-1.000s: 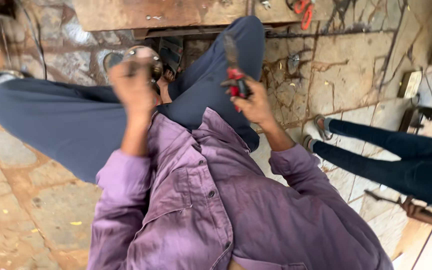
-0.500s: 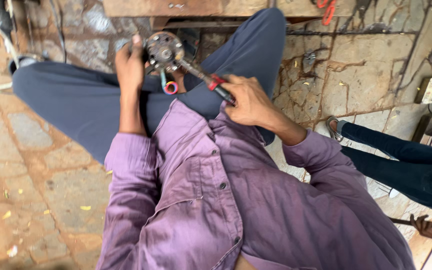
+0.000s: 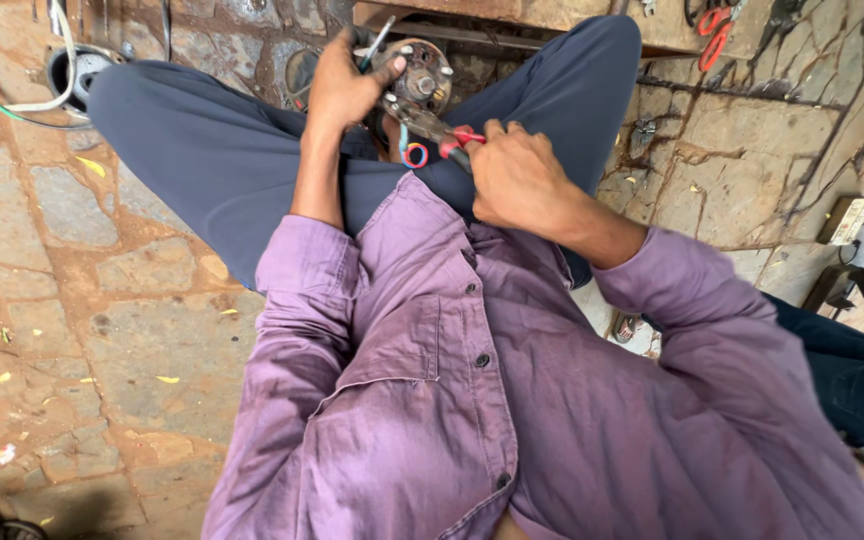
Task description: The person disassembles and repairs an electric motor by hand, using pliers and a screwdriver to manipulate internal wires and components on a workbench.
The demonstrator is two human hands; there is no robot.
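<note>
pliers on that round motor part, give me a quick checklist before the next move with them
1. Left hand has a firm hold on the round metal part: ok, fingers wrap its left edge.
2. Right hand grips the red-handled pliers: ok, hand closed around the handles.
3. Plier tips seated on the part: cannot tell, the tips sit at its lower edge but the contact is hidden.
4. Red and blue wire loop clear of the pliers: not ok, it hangs right beside them.
5. Part is supported: ok, held over the lap between the raised knees.
6. Thin rod in the left hand clear of the work: cannot tell.
</note>
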